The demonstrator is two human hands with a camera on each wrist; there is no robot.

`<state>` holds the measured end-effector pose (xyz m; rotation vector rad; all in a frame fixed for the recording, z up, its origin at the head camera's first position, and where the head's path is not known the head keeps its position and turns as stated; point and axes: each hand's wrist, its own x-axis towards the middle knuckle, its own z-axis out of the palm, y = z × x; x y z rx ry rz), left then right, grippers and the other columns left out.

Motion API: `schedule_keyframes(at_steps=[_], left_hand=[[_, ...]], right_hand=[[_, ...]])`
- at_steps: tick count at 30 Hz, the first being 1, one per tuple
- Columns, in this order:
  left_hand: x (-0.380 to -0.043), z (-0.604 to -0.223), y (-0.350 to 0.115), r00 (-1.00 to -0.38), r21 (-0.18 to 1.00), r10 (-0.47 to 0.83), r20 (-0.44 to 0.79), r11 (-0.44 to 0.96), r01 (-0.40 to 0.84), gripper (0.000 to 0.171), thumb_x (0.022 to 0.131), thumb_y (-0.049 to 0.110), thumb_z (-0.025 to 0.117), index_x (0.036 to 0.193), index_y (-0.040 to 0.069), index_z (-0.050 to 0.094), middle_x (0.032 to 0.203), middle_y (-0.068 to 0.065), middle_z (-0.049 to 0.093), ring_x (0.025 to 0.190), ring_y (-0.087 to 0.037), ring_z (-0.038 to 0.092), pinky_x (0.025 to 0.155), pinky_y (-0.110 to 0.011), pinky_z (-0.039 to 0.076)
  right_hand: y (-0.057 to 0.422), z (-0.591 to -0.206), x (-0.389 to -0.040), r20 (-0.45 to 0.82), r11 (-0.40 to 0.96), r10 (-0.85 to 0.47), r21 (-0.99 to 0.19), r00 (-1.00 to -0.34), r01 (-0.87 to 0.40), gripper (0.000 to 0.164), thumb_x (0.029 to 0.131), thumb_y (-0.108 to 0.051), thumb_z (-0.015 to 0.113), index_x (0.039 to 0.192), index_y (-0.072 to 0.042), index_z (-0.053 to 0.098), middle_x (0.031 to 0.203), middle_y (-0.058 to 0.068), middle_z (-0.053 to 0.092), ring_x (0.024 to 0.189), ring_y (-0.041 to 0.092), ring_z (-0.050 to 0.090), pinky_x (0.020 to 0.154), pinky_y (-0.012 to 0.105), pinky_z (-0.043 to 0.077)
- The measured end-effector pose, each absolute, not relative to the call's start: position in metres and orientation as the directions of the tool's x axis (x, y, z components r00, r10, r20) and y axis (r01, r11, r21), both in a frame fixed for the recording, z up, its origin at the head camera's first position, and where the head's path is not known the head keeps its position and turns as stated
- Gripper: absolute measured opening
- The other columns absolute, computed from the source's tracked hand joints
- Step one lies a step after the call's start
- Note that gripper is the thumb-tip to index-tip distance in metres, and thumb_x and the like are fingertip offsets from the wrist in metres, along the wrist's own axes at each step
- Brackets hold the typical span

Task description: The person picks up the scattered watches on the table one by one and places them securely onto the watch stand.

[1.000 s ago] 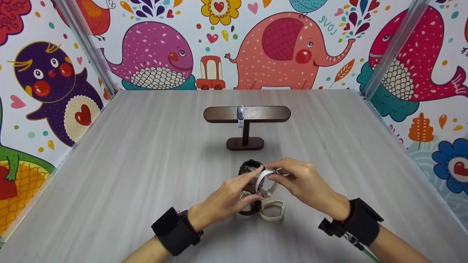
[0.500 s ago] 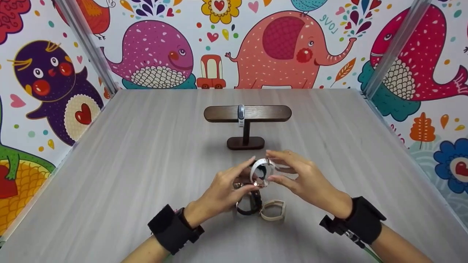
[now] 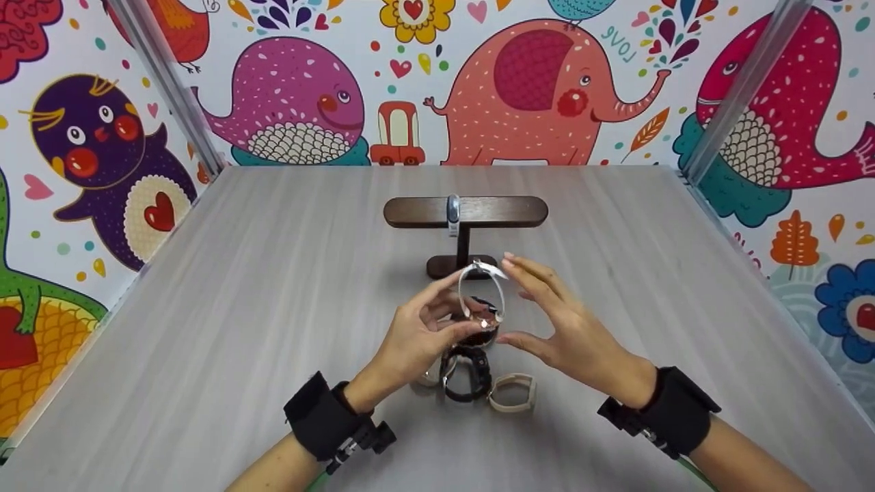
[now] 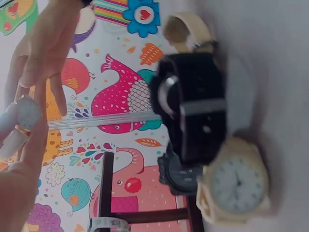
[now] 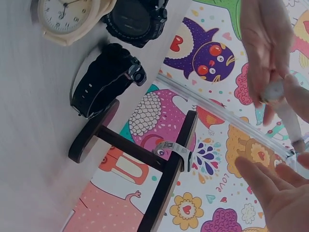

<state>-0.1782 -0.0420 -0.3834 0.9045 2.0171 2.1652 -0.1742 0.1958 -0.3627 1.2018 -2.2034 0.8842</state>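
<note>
My left hand [image 3: 424,328] pinches a white-strapped wristwatch [image 3: 482,265] between thumb and fingers, above the table, its strap looped upward. Its pale round dial [image 4: 29,113] shows in the left wrist view. Close to the watch's right side, my right hand [image 3: 574,335] has its fingers and thumb spread, with nothing gripped. Below the hands lie a black watch [image 3: 467,383] and a beige band [image 3: 513,395]. Another black watch [image 5: 104,79] sits behind them. A cream watch with a numbered dial [image 4: 238,183] is partly hidden by my left hand in the head view.
Farther back stands a dark wooden T-shaped watch stand [image 3: 509,212], with a silver-and-white band [image 3: 453,210] around its bar. A wood-grain table [image 3: 307,273] lies beneath everything. Printed cartoon walls [image 3: 294,102] enclose its back and sides.
The white watch has been raised and moved slightly away from me, its loop now turned upward. My right hand has let go of it and spread its fingers; my left hand keeps its hold.
</note>
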Motion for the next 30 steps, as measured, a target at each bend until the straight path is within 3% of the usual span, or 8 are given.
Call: schedule_keyframes(at_steps=[4, 9, 15, 19, 25, 30], left_hand=[[-0.179, -0.378, -0.041, -0.842, 0.929, 0.398, 0.365, -0.211, 0.304, 0.079, 0.088, 0.014, 0.076, 0.152, -0.005, 0.034, 0.119, -0.032, 0.064, 0.107, -0.015, 0.070, 0.092, -0.028, 0.060], [-0.179, -0.375, -0.038, -0.832, 0.913, 0.390, 0.394, -0.268, 0.307, 0.083, 0.089, 0.019, 0.076, 0.151, -0.009, 0.030, 0.118, -0.030, 0.064, 0.107, -0.012, 0.070, 0.090, -0.023, 0.059], [-0.179, -0.371, -0.037, -0.848, 0.908, 0.374, 0.376, -0.332, 0.257, 0.089, 0.087, 0.025, 0.078, 0.153, -0.007, 0.028, 0.117, -0.016, 0.067, 0.110, -0.013, 0.070, 0.094, -0.026, 0.058], [-0.178, -0.369, -0.035, -0.844, 0.907, 0.391, 0.367, -0.353, 0.231, 0.088, 0.087, 0.023, 0.078, 0.153, -0.007, 0.028, 0.119, -0.019, 0.067, 0.110, -0.014, 0.070, 0.096, -0.027, 0.058], [-0.176, -0.372, -0.033, -0.839, 0.917, 0.425, 0.341, -0.346, 0.197, 0.090, 0.085, 0.026, 0.079, 0.151, -0.011, 0.029, 0.121, -0.023, 0.065, 0.108, -0.011, 0.070, 0.094, -0.027, 0.059], [-0.177, -0.373, -0.033, -0.847, 0.938, 0.435, 0.305, -0.294, 0.187, 0.087, 0.086, 0.025, 0.078, 0.150, -0.011, 0.031, 0.123, -0.031, 0.062, 0.110, -0.012, 0.070, 0.096, -0.026, 0.058]], right_hand=[[0.193, -0.362, -0.177, 0.748, 0.374, -0.528, -0.221, -0.403, -0.901, 0.075, 0.086, -0.017, 0.078, 0.148, 0.005, 0.041, 0.154, 0.017, 0.044, 0.141, 0.016, 0.046, 0.107, 0.015, 0.047], [0.190, -0.362, -0.179, 0.822, 0.333, -0.471, -0.169, -0.319, -0.927, 0.065, 0.091, -0.018, 0.072, 0.143, 0.011, 0.046, 0.152, 0.019, 0.047, 0.137, 0.016, 0.051, 0.104, 0.017, 0.051], [0.185, -0.364, -0.179, 0.885, 0.337, -0.409, -0.082, -0.224, -0.938, 0.053, 0.091, -0.016, 0.073, 0.133, 0.012, 0.056, 0.144, 0.020, 0.055, 0.136, 0.018, 0.054, 0.107, 0.019, 0.049], [0.180, -0.365, -0.180, 0.900, 0.354, -0.403, -0.012, -0.164, -0.935, 0.043, 0.091, -0.015, 0.073, 0.124, 0.011, 0.063, 0.133, 0.021, 0.063, 0.130, 0.020, 0.060, 0.106, 0.020, 0.050], [0.176, -0.365, -0.182, 0.920, 0.312, -0.371, 0.000, -0.122, -0.950, 0.033, 0.090, -0.010, 0.073, 0.116, 0.010, 0.069, 0.120, 0.023, 0.070, 0.116, 0.024, 0.068, 0.099, 0.022, 0.055], [0.176, -0.366, -0.182, 0.928, 0.308, -0.347, -0.023, -0.135, -0.951, 0.028, 0.092, -0.010, 0.071, 0.113, 0.009, 0.071, 0.106, 0.022, 0.074, 0.097, 0.028, 0.074, 0.092, 0.021, 0.058]])
